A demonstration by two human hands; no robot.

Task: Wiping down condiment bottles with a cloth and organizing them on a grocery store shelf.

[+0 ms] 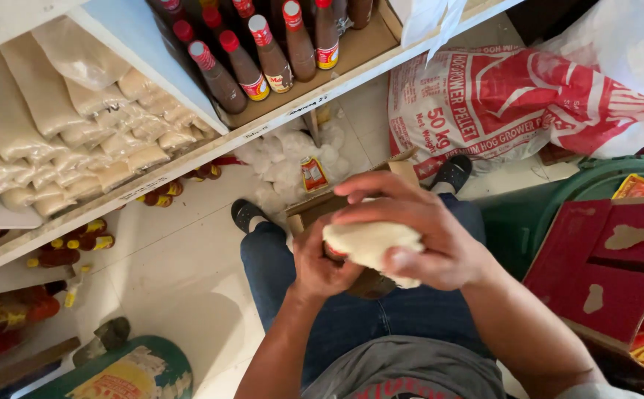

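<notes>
Over my lap I hold a bottle wrapped in a white cloth [370, 242]; only a sliver of its red label shows. My left hand [320, 264] grips it from below. My right hand [410, 229] presses the cloth around it from above. Under my hands sits an open cardboard box [314, 210] on the floor between my feet. One more bottle with an orange label [311, 174] lies just beyond the box.
A white shelf [277, 118] in front carries brown sauce bottles [263, 52] with red caps and clear bags of sugar [70, 133]. More bottles [70, 247] lie under it. A large red-and-white feed sack [506, 103] leans at right, beside a green tub [551, 207] and red cartons [617, 258].
</notes>
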